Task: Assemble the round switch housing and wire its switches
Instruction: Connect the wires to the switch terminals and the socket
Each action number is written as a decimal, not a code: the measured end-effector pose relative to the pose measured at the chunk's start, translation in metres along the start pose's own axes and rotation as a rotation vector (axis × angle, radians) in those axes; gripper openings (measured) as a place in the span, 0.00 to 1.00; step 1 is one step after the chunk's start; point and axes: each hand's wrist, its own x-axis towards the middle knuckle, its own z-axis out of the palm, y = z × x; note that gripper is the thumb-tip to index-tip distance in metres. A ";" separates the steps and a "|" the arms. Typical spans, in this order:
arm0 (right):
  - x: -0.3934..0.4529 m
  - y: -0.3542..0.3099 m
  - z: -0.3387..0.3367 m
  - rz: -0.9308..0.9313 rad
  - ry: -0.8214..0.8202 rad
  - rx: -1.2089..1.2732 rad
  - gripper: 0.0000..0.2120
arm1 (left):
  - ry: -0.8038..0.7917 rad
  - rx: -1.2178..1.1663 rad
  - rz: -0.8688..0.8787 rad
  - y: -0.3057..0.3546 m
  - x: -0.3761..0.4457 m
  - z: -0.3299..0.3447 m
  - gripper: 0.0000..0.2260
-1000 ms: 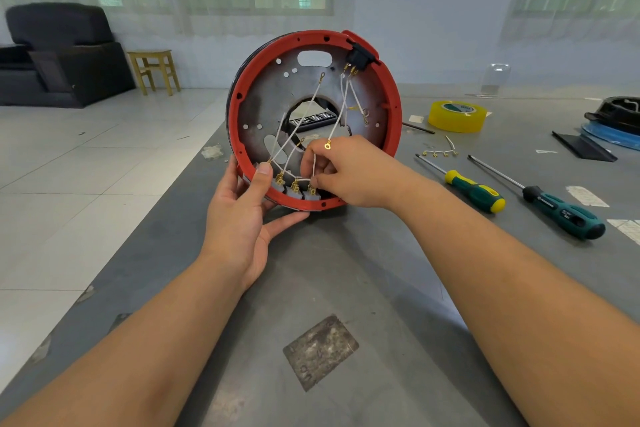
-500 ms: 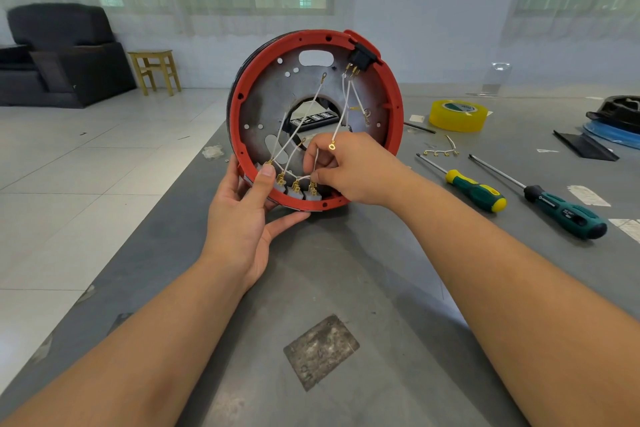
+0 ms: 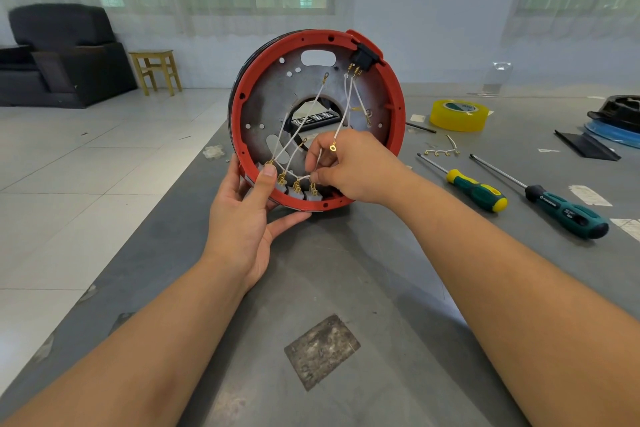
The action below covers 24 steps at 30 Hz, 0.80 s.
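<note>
Grey table [image 3: 363,288] bears housing [image 3: 394,107], 2 screwdrivers [image 3: 478,192], tape roll [image 3: 458,115].

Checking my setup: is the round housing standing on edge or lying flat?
On edge. The round housing stands upright on the table; the left hand steadies its lower rim.

A red-rimmed round housing [image 3: 317,121] is stood on edge; white wires [image 3: 320,94] are strung to grey switches [image 3: 294,191] along its near rim.
</note>
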 end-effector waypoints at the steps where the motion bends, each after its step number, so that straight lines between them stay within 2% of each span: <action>1: 0.000 0.000 0.000 0.002 0.000 -0.005 0.12 | 0.000 -0.001 0.001 0.000 0.000 0.000 0.18; 17: -0.001 -0.002 0.001 -0.023 -0.025 -0.035 0.08 | -0.049 -0.089 -0.041 0.004 -0.003 -0.002 0.17; 24: -0.002 -0.003 0.002 -0.051 -0.022 -0.075 0.07 | -0.014 -0.113 -0.048 0.004 -0.003 -0.002 0.17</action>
